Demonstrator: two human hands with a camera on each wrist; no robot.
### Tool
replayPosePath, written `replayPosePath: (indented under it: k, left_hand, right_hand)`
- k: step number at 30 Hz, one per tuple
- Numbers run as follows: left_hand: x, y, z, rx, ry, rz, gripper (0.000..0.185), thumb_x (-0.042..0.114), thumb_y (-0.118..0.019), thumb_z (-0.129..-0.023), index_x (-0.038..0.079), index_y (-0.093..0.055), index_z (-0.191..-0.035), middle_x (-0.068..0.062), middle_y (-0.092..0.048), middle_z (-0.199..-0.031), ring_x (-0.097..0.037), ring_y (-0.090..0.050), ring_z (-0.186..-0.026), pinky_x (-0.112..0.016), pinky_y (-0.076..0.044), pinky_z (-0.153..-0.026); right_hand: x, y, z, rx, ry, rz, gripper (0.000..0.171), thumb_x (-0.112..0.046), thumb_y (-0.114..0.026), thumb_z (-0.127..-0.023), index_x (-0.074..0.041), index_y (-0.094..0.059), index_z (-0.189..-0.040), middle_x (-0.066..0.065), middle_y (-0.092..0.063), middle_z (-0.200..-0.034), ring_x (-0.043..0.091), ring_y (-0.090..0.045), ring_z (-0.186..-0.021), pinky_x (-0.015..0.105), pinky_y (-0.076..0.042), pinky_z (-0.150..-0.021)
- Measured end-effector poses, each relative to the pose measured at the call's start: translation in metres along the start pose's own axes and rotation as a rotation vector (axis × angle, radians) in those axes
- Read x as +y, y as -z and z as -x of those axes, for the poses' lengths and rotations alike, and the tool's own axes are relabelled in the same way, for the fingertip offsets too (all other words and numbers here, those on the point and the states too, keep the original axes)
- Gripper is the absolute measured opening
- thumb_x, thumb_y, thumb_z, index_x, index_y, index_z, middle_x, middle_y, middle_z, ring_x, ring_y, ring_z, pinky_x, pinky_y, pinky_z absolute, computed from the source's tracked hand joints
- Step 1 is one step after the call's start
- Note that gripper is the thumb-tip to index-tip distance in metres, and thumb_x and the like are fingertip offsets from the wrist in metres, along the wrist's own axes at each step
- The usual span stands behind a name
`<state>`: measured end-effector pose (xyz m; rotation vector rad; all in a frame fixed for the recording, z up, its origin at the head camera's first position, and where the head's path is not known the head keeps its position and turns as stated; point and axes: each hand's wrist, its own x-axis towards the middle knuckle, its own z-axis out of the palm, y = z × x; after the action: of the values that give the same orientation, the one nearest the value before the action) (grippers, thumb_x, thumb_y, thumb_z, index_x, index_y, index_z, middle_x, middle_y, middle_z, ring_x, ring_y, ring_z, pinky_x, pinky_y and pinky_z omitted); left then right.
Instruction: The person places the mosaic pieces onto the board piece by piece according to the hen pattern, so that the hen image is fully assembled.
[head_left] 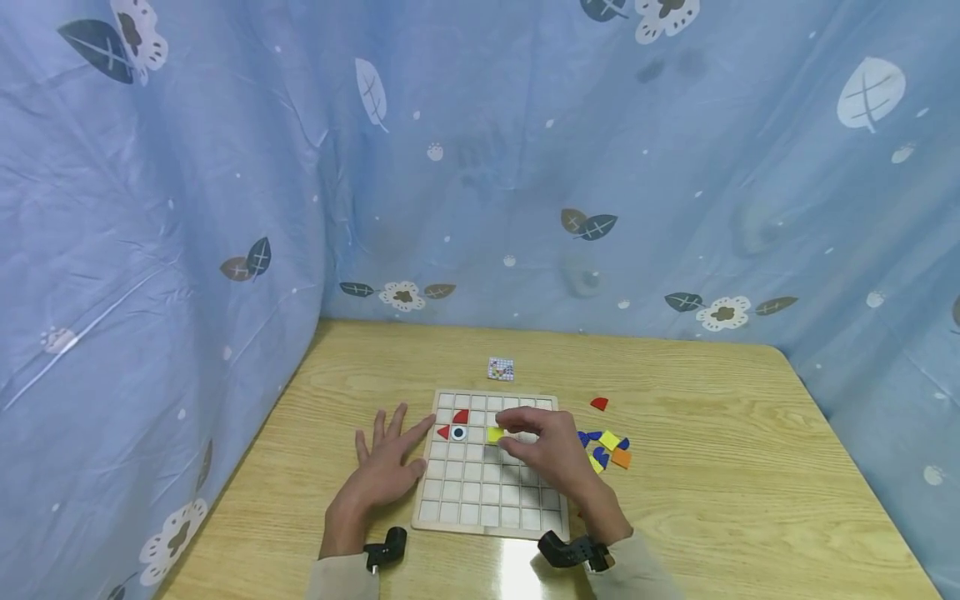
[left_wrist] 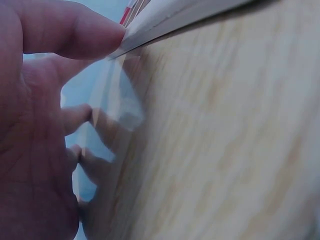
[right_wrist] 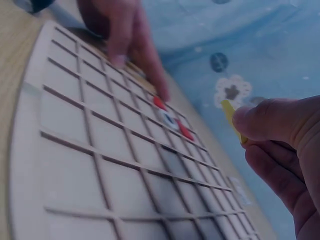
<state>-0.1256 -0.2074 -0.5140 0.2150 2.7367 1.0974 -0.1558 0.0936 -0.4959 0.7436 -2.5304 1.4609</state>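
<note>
A wooden grid board (head_left: 471,493) lies on the table. In it sit a red quarter-circle piece (head_left: 461,416), a red triangle (head_left: 444,432) and a white tile with a dark round spot (head_left: 458,433), near its upper left. My right hand (head_left: 551,446) pinches a yellow tile (head_left: 495,434) between thumb and fingers; the right wrist view shows this tile (right_wrist: 231,120) held edge-on above the grid. Fingers spread, my left hand (head_left: 384,471) rests at the board's left edge; in the left wrist view, thumb and fingertip touch the edge (left_wrist: 150,32).
Loose pieces lie right of the board, partly behind my right hand: several blue ones (head_left: 595,435), yellow tiles (head_left: 609,440), an orange tile (head_left: 621,458) and a red quarter-circle (head_left: 599,403). A small printed pattern card (head_left: 501,369) lies beyond the board. Blue curtain (head_left: 480,167) hangs behind the table.
</note>
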Motion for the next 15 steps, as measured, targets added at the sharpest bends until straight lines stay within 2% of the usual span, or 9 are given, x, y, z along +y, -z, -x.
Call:
replayPosePath:
  k: [7,15]
  left_hand:
    - [0.001,0.000,0.000,0.014,0.017,-0.025,0.067,0.012,-0.066,-0.101,0.023,-0.051,-0.166,-0.024,-0.013,-0.183,-0.054,0.010,-0.168,-0.081,0.018,-0.123]
    - [-0.002,-0.001,-0.001,0.008,0.001,-0.031,0.068,0.013,-0.065,-0.102,0.025,-0.050,-0.167,-0.024,-0.012,-0.183,-0.055,0.011,-0.167,-0.082,0.019,-0.122]
  right_hand:
    - [0.000,-0.028,-0.007,-0.058,-0.028,-0.035,0.030,-0.002,-0.087,-0.089,-0.005,-0.083,-0.119,0.004,-0.084,-0.115,0.021,-0.083,-0.102,0.038,-0.067,-0.094]
    - [0.005,-0.055,-0.012,-0.055,-0.026,-0.040,0.030,-0.004,-0.089,-0.089,-0.006,-0.083,-0.118,0.006,-0.085,-0.112,0.019,-0.083,-0.102,0.035,-0.067,-0.091]
